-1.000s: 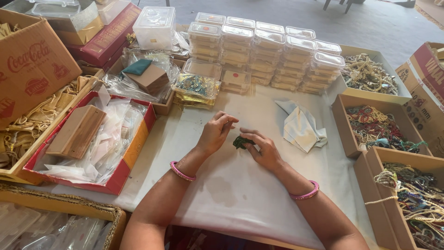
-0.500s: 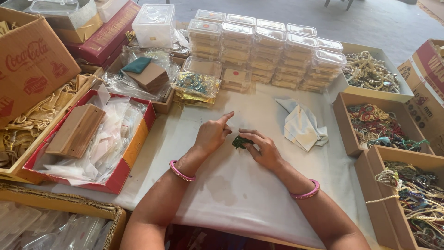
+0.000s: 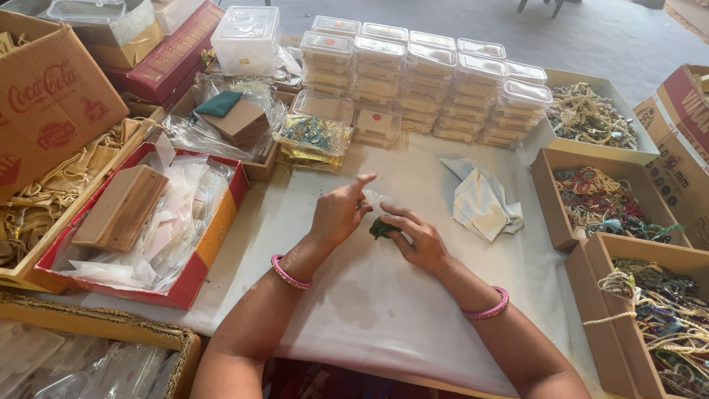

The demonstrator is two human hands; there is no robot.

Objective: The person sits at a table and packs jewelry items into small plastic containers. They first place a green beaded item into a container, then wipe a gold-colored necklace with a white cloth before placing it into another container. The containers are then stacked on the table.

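Note:
My two hands meet at the middle of a white cloth-covered table (image 3: 384, 310). My right hand (image 3: 417, 240) pinches a small dark green beaded piece (image 3: 382, 228) against the cloth. My left hand (image 3: 340, 210) holds a small clear plastic pouch (image 3: 375, 199) just above that piece, forefinger stretched out. Each wrist wears a pink bangle.
Stacks of clear lidded boxes (image 3: 428, 81) line the far side. A red tray (image 3: 210, 229) with clear pouches and a wooden block sits left. Cardboard boxes of beaded jewellery (image 3: 605, 199) stand right. A folded pale cloth (image 3: 480, 203) lies nearby.
My left hand has lifted slightly and its forefinger now points outward; the clear pouch shows at its fingertips. My right hand stays on the green piece.

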